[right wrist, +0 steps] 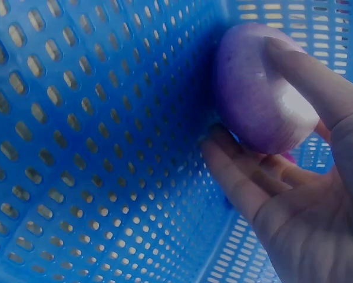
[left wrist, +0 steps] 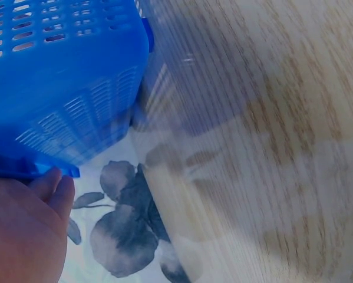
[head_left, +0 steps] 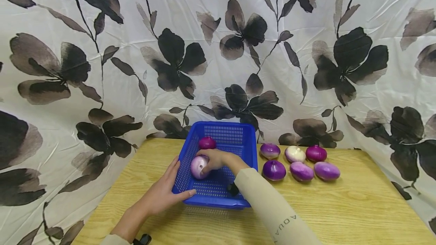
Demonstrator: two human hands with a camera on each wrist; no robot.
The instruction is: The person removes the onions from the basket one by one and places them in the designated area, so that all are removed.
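Observation:
A blue plastic basket (head_left: 250,154) with slotted walls stands on the table. Inside it my right hand (head_left: 216,158) grips a pale purple onion (head_left: 198,167) near the left wall. In the right wrist view the thumb (right wrist: 306,73) lies over this onion (right wrist: 253,88), with the other fingers curved beneath it. Behind it in the basket sits a darker red onion (head_left: 207,143). My left hand (head_left: 162,192) rests at the basket's front left corner, its straight fingers along the left side and thumb over the front rim. The left wrist view shows its fingertips (left wrist: 61,191) right at the rim.
To the right of the basket, several onions lie in two rows on the wooden table (head_left: 340,207). Among them are a partly white onion (head_left: 295,154) and a dark purple onion (head_left: 274,170). A flower-patterned cloth (head_left: 211,71) hangs behind the table.

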